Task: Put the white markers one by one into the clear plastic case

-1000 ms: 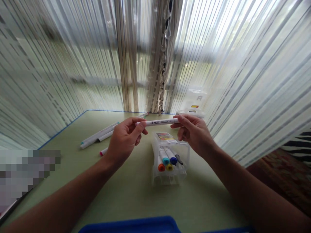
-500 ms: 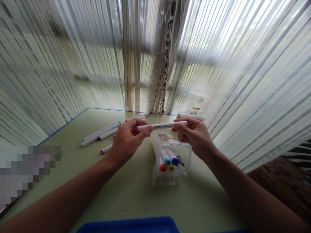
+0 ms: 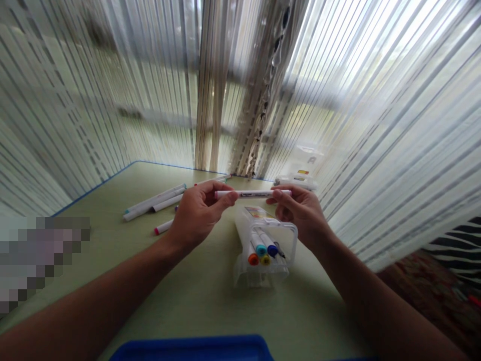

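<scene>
A white marker (image 3: 257, 194) with pink ends lies level between my two hands. My left hand (image 3: 199, 210) pinches it near its left end, thumb in front. Near the right end, my right hand (image 3: 300, 208) grips it between thumb and fingers. Below the marker stands a clear plastic case (image 3: 243, 233), its open end toward me. Inside it are several markers, among them an orange-capped marker (image 3: 253, 258), a yellow one (image 3: 265, 259), a turquoise one (image 3: 260, 249) and a dark blue one (image 3: 272, 250). A thin dark-tipped pen (image 3: 280, 249) sits at their right.
Several loose white markers (image 3: 154, 200) lie on the green table (image 3: 180, 301) to the left, partly behind my left hand. A second clear case (image 3: 296, 180) stands at the back right. String curtains (image 3: 150, 100) hang behind. A blue object (image 3: 195, 348) lies along the near edge.
The marker's pink ends have come into view as both hands shifted their grip along it. It now lies more level. My view has tilted slightly.
</scene>
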`<act>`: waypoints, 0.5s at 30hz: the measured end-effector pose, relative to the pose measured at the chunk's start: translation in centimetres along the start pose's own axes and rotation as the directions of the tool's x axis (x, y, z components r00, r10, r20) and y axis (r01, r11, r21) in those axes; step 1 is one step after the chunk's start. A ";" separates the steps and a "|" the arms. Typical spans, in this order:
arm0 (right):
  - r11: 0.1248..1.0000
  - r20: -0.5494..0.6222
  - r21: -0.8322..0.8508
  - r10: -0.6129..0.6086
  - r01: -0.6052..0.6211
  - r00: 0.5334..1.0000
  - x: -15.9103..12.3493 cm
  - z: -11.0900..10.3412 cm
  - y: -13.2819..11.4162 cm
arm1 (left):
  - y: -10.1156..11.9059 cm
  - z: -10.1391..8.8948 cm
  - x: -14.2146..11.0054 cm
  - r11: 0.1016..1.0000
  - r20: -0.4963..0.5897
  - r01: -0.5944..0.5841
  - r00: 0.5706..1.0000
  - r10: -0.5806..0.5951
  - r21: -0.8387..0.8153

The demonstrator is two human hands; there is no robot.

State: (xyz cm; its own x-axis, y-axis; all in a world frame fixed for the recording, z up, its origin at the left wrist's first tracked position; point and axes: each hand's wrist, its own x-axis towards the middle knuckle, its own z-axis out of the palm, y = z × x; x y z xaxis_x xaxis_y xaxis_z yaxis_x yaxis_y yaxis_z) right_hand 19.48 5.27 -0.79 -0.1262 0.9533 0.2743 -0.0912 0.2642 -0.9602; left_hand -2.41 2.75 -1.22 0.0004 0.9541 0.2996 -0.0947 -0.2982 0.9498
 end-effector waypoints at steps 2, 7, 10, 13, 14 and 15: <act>1.000 -0.002 0.002 0.007 -0.007 1.000 0.0 0.0 0.0 | -0.1 -0.1 0.0 1.000 0.004 -0.011 1.000 0.011 -0.016; 0.999 -0.016 0.045 0.027 -0.026 1.000 0.1 0.0 -0.1 | -0.2 0.0 0.0 0.998 -0.007 -0.019 1.000 0.018 -0.055; 0.997 -0.018 0.063 0.034 -0.033 0.999 0.1 0.1 -0.2 | -0.3 0.0 0.0 0.998 -0.031 -0.015 0.999 0.013 -0.067; 0.995 -0.014 0.086 0.047 -0.046 0.999 0.1 0.1 -0.2 | -0.3 0.1 0.1 0.997 -0.052 -0.015 0.999 0.011 -0.078; 0.994 -0.010 0.094 0.054 -0.053 0.998 0.1 0.1 -0.2 | -0.3 0.1 0.1 0.997 -0.054 -0.018 0.998 0.013 -0.080; 0.993 -0.006 0.103 0.060 -0.059 0.998 0.2 0.0 -0.2 | -0.3 0.0 0.1 0.996 -0.055 -0.020 0.998 0.016 -0.082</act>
State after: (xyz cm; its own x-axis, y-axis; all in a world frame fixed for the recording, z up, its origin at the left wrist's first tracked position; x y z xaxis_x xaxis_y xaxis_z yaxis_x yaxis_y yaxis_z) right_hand 19.44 5.36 -0.56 -0.1257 0.9683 0.2160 -0.1846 0.1910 -0.9641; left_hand -2.33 2.96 -1.51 -0.0561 0.9494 0.3091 -0.1757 -0.3142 0.9330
